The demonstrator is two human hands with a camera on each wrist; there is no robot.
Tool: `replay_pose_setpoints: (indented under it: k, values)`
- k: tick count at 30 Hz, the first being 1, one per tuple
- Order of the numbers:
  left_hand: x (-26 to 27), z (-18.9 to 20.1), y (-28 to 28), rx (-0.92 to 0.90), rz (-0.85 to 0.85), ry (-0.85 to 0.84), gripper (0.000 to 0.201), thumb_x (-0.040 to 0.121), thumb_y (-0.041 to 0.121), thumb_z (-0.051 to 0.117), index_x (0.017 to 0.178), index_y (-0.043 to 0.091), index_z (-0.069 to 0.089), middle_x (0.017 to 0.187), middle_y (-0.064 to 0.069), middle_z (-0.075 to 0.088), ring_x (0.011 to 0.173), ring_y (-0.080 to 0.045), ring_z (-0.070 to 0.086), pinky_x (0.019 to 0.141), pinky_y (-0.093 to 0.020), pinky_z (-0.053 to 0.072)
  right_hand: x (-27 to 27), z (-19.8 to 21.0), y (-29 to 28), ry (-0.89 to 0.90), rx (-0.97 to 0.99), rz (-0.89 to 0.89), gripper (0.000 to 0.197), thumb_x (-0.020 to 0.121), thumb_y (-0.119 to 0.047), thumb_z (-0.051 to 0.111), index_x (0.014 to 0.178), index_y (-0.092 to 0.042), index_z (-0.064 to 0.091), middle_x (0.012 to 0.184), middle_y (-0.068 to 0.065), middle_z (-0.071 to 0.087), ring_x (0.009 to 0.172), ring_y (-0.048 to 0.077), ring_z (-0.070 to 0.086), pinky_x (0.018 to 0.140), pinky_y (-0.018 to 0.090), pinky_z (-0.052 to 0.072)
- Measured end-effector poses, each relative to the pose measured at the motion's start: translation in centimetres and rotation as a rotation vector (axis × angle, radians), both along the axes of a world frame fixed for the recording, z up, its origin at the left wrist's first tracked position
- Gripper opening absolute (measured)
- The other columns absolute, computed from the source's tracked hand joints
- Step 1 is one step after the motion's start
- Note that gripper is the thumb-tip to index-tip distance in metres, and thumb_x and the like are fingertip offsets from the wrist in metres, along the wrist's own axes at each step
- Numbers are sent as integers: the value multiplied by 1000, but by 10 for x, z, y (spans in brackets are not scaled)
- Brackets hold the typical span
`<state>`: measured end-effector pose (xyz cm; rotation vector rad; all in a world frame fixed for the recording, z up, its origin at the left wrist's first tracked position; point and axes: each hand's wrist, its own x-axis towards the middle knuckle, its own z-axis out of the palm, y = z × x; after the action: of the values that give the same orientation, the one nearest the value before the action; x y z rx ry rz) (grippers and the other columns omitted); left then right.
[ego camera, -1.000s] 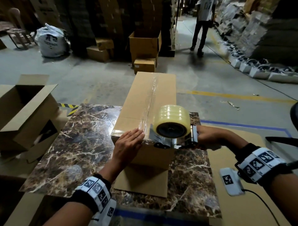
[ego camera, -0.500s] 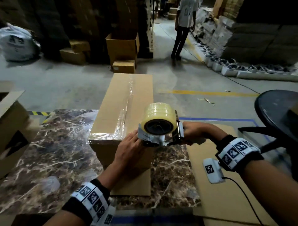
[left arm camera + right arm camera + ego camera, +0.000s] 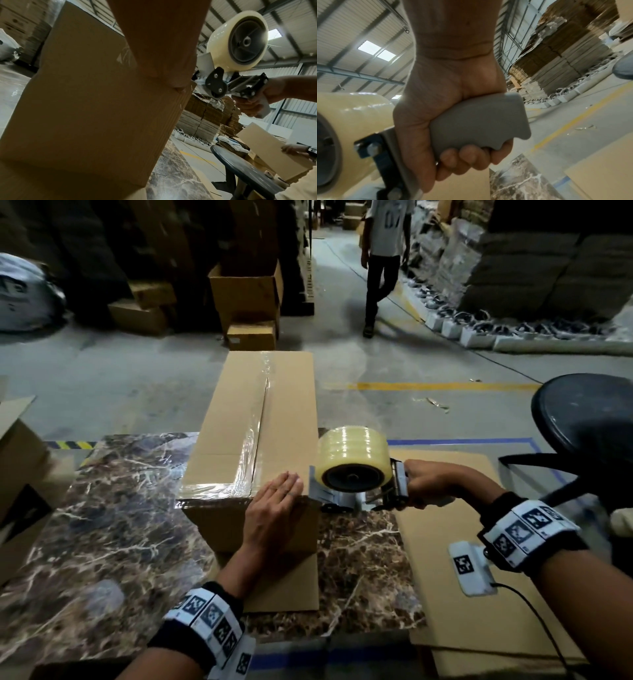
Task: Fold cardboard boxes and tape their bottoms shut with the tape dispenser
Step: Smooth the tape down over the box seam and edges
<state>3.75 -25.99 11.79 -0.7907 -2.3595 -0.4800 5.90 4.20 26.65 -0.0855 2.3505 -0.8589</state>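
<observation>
A long cardboard box (image 3: 284,412) lies bottom-up on the marble table (image 3: 102,525), with clear tape along its middle seam and across its near edge. My left hand (image 3: 274,505) lies flat with straight fingers on the box's near right corner; from the left wrist view the box (image 3: 89,108) fills the left side. My right hand (image 3: 424,482) grips the grey handle of the tape dispenser (image 3: 356,467), which sits just off the box's near right corner. The dispenser (image 3: 236,44) carries a full clear roll. In the right wrist view my fingers (image 3: 467,155) wrap the handle (image 3: 479,121).
Flat cardboard sheets (image 3: 455,542) lie right of the table, under my right forearm. A black round stool (image 3: 582,419) stands at the right. An open box (image 3: 20,474) sits at the left. A person (image 3: 383,261) stands in the aisle beyond, among stacked cartons (image 3: 246,289).
The dispenser has slid right along the box's near edge and off its right corner. My left hand followed it rightward to that corner. The head view has shifted to the right.
</observation>
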Motion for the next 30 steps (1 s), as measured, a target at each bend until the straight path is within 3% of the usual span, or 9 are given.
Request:
replay_pose_setpoints:
  k: [4, 8, 11, 16, 19, 23, 26, 28, 30]
  values:
    - [-1, -3, 3, -20, -14, -6, 35, 94, 27, 60, 122, 7, 68, 130, -12, 64, 124, -27, 59, 100, -42, 50, 5, -7, 10, -24, -65, -59, 23, 74, -11, 61, 88, 7, 64, 71, 14, 59, 53, 19, 47, 47, 26, 39]
    - [0, 0, -1, -15, -24, 11, 35, 96, 27, 55, 121, 7, 68, 129, -12, 64, 123, -27, 59, 100, -41, 50, 5, -12, 8, -32, -90, -70, 21, 70, -9, 60, 84, 6, 65, 69, 13, 57, 51, 17, 45, 47, 25, 38]
    - [0, -1, -2, -30, -27, 9, 34, 92, 26, 64, 121, 7, 69, 129, -11, 64, 123, -26, 59, 99, -41, 51, 3, -13, 11, -36, -99, -69, 31, 67, -10, 60, 88, 12, 62, 69, 14, 57, 53, 18, 45, 47, 26, 38]
    - [2, 3, 0, 2, -34, 11, 36, 97, 31, 52, 116, 7, 72, 126, -10, 66, 120, -25, 62, 98, -41, 52, 1, -9, 20, -48, -89, -35, 23, 72, -10, 62, 86, 8, 64, 70, 13, 58, 51, 15, 45, 46, 23, 37]
    - [2, 2, -1, -3, -40, 6, 37, 96, 32, 53, 117, 8, 72, 127, -10, 66, 121, -25, 61, 97, -41, 53, 4, -10, 29, -60, -88, -29, 16, 76, -8, 63, 86, 3, 67, 71, 13, 62, 51, 16, 48, 48, 26, 38]
    - [-1, 1, 0, 1, -42, 8, 34, 93, 30, 59, 116, 7, 72, 126, -10, 66, 120, -26, 62, 98, -40, 52, 4, -20, 27, -72, -96, -81, 26, 72, -14, 63, 86, 8, 62, 70, 13, 57, 51, 17, 44, 47, 26, 36]
    - [-3, -8, -4, 10, -44, -16, 37, 85, 19, 75, 121, 8, 70, 132, -9, 63, 124, -25, 58, 99, -41, 50, 6, -39, 7, -56, -157, -98, 7, 78, -11, 64, 75, -8, 59, 60, 3, 54, 48, 15, 41, 52, 30, 35]
    - [-9, -11, -8, 25, -31, -30, 40, 84, 18, 75, 122, 8, 69, 133, -9, 61, 125, -25, 58, 100, -41, 48, 6, -54, -3, 0, -169, -94, 28, 84, -4, 62, 69, -26, 56, 52, -12, 57, 45, 5, 46, 50, 26, 39]
    - [-13, -9, -9, 12, -25, -31, 39, 86, 21, 72, 122, 7, 68, 132, -10, 62, 124, -25, 58, 99, -41, 49, 9, -62, -7, 41, -182, -109, 28, 84, -6, 61, 71, -31, 57, 56, -14, 61, 52, 6, 52, 50, 25, 44]
